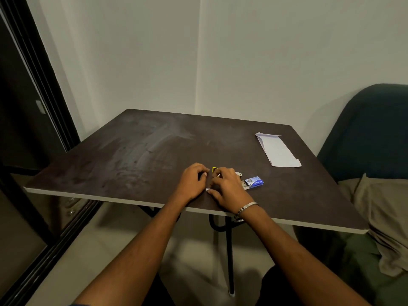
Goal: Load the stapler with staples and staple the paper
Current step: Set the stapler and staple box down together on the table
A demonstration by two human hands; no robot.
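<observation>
dark brown folding table (136,151), teal chair (364,133) with beige cloth (379,213), black door frame (37,80)

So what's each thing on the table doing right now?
Stapler: mostly hidden between both hands, only a yellow bit and a metal end show.
Left hand: curled on the stapler.
Right hand: curled on the stapler.
Staple box: lying flat, tray slid partly out.
Paper: folded, lying untouched.

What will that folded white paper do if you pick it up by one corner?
The folded paper will probably droop, since it looks thin and lies flat on the table. It likely weighs almost nothing, so a nudge may slide it. Its folds might open a little; one end already looks slightly lifted.
</observation>
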